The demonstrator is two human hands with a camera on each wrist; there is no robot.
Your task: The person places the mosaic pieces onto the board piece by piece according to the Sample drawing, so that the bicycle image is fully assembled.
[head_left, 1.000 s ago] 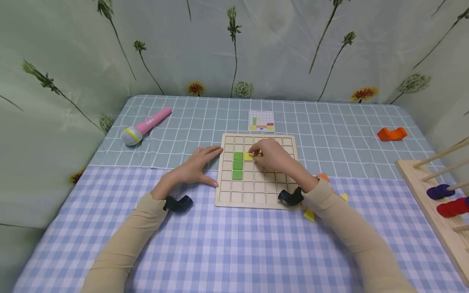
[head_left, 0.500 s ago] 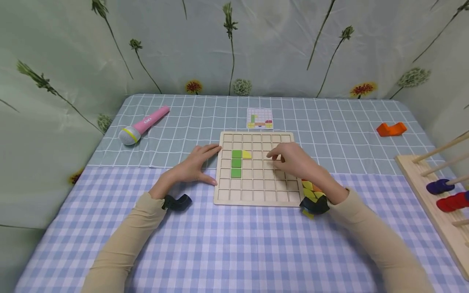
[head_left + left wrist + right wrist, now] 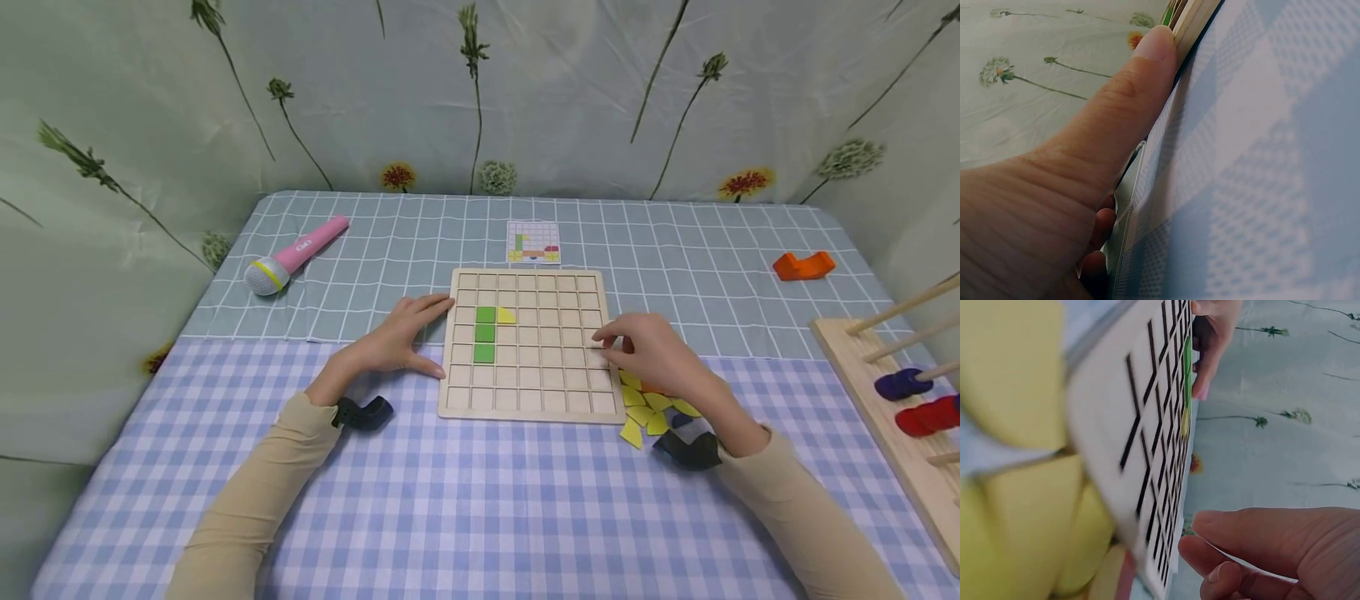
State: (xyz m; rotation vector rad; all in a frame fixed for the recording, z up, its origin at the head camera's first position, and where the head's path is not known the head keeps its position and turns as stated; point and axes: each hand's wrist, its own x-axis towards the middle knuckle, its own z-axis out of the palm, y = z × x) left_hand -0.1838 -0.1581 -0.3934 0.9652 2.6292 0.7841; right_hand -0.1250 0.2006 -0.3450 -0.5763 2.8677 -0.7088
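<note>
A wooden grid board lies on the table. Three green square tiles stand in a column on it, with one yellow tile, rounded on one side, beside the top one. My left hand rests at the board's left edge, fingers spread; in the left wrist view its thumb touches the board's side. Over the right edge hovers my right hand, fingers loosely bent and nothing between thumb and fingertips. Below it lies a pile of yellow tiles, partly hidden by the hand and wrist.
A small pattern card lies behind the board. At the back left is a pink toy microphone. An orange curved block sits at the back right, and a wooden peg rack with coloured rings stands on the right.
My right hand has let go of the yellow tile on the board and moved right and towards me, to the board's right edge. The left hand has stayed at the left edge.
</note>
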